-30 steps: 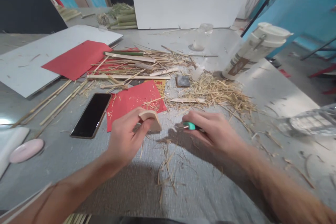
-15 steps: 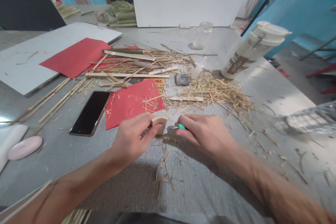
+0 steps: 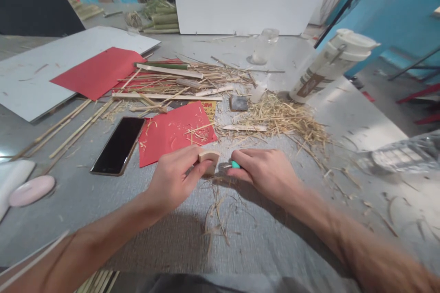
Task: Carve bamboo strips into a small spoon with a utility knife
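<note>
Pinched between the thumb and fingers of my left hand (image 3: 178, 171) is a small, pale, curved piece of bamboo (image 3: 210, 161), held on edge just above the table. My right hand (image 3: 263, 169) is closed around a small knife (image 3: 235, 165) with a green handle; most of the handle is hidden in the fist. Its short metal tip points left at the bamboo piece, with a small gap visible between them. Thin straw-like shavings (image 3: 217, 215) lie on the table below both hands. Just beyond the hands rests a red sheet (image 3: 172, 137) sprinkled with pale curls.
A phone (image 3: 118, 146) lies left of the red sheet. Bamboo sticks (image 3: 165, 82) and a straw pile (image 3: 285, 116) spread across the middle, beside a small grey block (image 3: 238, 103). To the right stand a white bottle (image 3: 330, 66) and a lying clear bottle (image 3: 405, 153).
My right hand with the knife has shifted very slightly left. My left hand and the bamboo piece stay almost where they were.
</note>
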Action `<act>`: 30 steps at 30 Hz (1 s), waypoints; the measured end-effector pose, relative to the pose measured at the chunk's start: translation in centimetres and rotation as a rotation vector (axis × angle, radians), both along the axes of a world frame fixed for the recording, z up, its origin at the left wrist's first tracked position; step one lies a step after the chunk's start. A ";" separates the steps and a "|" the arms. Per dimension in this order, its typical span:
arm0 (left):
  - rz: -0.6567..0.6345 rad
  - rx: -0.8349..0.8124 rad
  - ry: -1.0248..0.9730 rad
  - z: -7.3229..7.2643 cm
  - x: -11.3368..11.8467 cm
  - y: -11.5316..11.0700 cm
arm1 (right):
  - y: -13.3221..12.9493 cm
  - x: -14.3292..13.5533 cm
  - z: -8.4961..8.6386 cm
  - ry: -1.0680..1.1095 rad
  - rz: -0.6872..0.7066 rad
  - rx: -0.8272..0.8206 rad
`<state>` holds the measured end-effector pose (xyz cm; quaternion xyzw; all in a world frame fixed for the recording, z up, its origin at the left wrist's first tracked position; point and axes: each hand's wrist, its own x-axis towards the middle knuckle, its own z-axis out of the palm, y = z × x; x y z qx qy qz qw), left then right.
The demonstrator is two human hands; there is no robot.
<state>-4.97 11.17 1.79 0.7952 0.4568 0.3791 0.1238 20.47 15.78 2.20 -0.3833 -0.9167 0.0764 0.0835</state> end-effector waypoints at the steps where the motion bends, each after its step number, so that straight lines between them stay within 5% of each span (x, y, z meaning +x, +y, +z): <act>1: 0.000 0.006 0.005 0.0 0.0 0.0 | 0.0 -0.1 0.0 -0.021 0.001 -0.014; 9: -0.052 -0.029 0.002 0.5 0.1 0.4 | -0.1 -0.7 0.0 -0.257 -0.033 -0.031; 18: -0.085 -0.161 -0.045 0.5 -0.2 0.6 | 0.2 -0.4 -0.8 0.044 0.048 0.134; 30: -0.108 -0.153 -0.074 0.5 -0.1 1.0 | 0.3 -0.5 -0.7 -0.012 0.061 0.102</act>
